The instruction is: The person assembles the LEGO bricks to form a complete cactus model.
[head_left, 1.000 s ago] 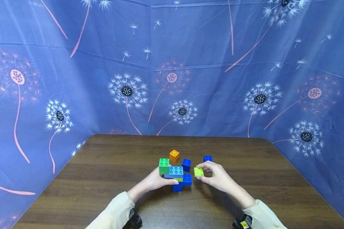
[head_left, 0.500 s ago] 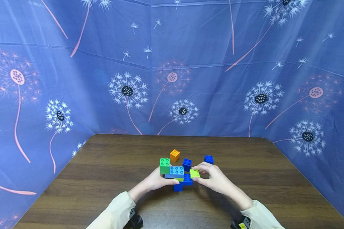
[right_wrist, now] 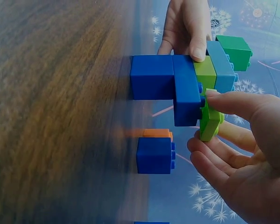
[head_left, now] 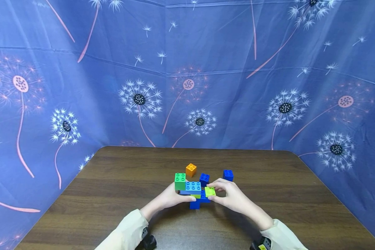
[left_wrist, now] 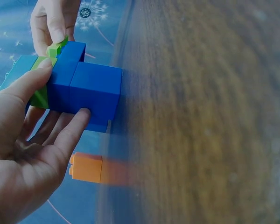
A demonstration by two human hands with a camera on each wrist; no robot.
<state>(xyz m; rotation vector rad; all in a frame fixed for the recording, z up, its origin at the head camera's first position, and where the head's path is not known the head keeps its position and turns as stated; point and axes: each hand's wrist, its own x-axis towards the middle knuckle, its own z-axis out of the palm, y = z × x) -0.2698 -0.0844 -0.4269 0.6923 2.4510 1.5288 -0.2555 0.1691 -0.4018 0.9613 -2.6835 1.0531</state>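
Observation:
My left hand (head_left: pixel 171 197) grips a stack of toy building bricks from its left side, thumb on a lime layer (right_wrist: pixel 205 72). Blue bricks (left_wrist: pixel 95 84) form the stack's lower part. Over the lime layer lies a light blue brick (head_left: pixel 193 188), with a green brick (head_left: pixel 180 182) on its left end. Between thumb and fingers, my right hand (head_left: pixel 232 197) pinches a thin lime brick (head_left: pixel 210 191). In the right wrist view that brick stands right at the studs of the stack's blue brick (right_wrist: pixel 186 93); I cannot tell whether it is seated.
Behind the stack an orange brick (head_left: pixel 191 169) stands on the brown wooden table (head_left: pixel 128 166). A loose blue brick (head_left: pixel 204 179) is just behind the hands, and another blue brick (head_left: pixel 228 175) lies farther right. A blue dandelion-print cloth (head_left: pixel 237 104) hangs beyond the table's far edge.
My right hand has carried the thin lime brick leftward and slightly nearer, from beside the stack to over its blue brick. The left hand and the stack have stayed nearly still.

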